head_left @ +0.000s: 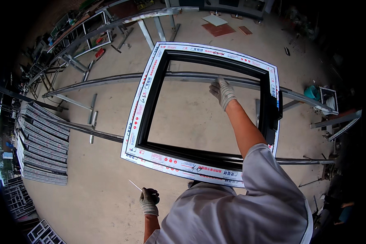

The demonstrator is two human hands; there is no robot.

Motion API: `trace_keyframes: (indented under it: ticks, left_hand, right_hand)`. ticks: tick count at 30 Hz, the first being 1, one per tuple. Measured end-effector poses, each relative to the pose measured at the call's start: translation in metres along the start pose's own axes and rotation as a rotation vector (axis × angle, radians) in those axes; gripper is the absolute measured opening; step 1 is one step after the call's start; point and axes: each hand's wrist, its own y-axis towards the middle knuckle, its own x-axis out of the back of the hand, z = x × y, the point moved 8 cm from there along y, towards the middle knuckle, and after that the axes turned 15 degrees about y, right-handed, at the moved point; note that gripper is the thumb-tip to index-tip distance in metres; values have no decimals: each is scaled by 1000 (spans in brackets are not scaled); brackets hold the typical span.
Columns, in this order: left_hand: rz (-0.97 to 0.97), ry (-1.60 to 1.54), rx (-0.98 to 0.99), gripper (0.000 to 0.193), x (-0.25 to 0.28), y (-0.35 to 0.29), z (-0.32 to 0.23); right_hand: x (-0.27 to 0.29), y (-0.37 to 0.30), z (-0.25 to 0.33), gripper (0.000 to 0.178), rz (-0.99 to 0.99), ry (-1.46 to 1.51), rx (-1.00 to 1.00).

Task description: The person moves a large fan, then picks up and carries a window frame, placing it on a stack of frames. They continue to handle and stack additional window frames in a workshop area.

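A rectangular window frame (131,122), black inside and covered with printed white protective film, lies across metal rails in front of me. My right hand (223,92), in a pale work glove, reaches over the frame's opening close to the far rail (183,76). Its fingers are somewhat apart and slightly blurred, and nothing shows in them. Low on the left, my left hand (149,202) is closed, also gloved, with dark fingers. A thin-shafted screwdriver (135,185) sticks out of it toward the upper left; its handle is mostly hidden. A black fitting (279,106) sits on the frame's right side.
Stacked wrapped profiles (42,146) stand at the left. Metal stands and frames (85,36) crowd the far left. Reddish-brown boards (218,29) lie on the far floor. At the right are a teal bucket (312,92) and a rail end (333,126). The near rail (305,161) passes under the frame.
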Motion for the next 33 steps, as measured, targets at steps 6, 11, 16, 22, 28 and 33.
trace_keyframes:
  ticks: [6, 11, 16, 22, 28, 33]
  left_hand:
    - [19, -6, -30, 41, -40, 15, -66]
    - [39, -9, -41, 41, -61, 28, -86]
    - [24, -35, 9, 51, -69, 32, -90]
    - [9, -13, 70, 50, -73, 38, -95]
    - [-19, -43, 106, 55, -80, 65, -57]
    - [27, -213, 160, 57, -109, 95, -5]
  right_hand:
    - [1, 96, 54, 68, -301, 475, 86]
    - [2, 129, 68, 52, -377, 577, 29]
    - [-4, 151, 53, 48, -425, 494, -31]
    - [48, 211, 67, 49, -384, 469, -8]
    - [36, 212, 94, 50, -349, 499, 95]
    - [-21, 162, 142, 53, -232, 584, 245]
